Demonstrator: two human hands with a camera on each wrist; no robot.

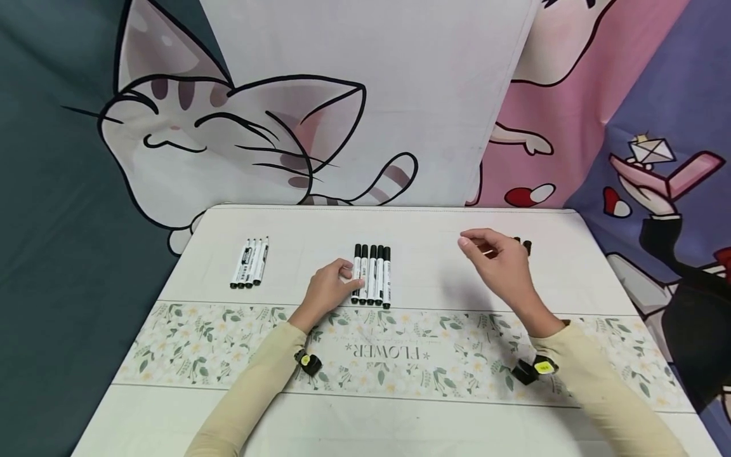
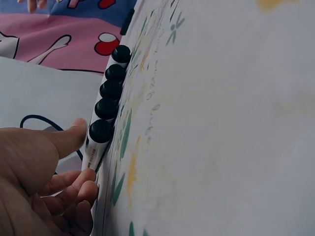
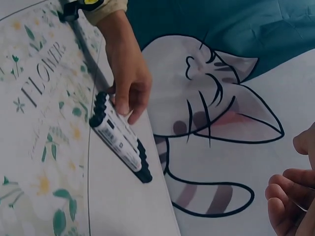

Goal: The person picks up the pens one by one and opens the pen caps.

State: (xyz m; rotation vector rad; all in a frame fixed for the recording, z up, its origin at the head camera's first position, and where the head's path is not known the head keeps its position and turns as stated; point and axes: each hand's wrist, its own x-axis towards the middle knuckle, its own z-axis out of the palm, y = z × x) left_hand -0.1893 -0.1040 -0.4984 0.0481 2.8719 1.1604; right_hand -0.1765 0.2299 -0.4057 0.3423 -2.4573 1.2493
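Note:
A row of several white markers (image 1: 372, 276) with black caps lies side by side mid-table. My left hand (image 1: 330, 289) is at the row's left end. In the left wrist view its thumb (image 2: 74, 137) lies along the upper side of the nearest marker (image 2: 93, 150), and loosely bent fingers are at its outer side. The right wrist view also shows the thumb over the row. My right hand (image 1: 499, 263) is raised over the table to the right, fingers loosely bent, nothing between them. Behind it, partly hidden, are short black pieces (image 1: 526, 246) like marker caps.
Several more white markers (image 1: 249, 263) lie together at the left, thin dark tips pointing away, without caps on them. A floral strip (image 1: 228, 346) crosses the white table cover (image 1: 308, 228) nearer to me. Printed cloth (image 1: 445, 95) hangs behind the table's far edge.

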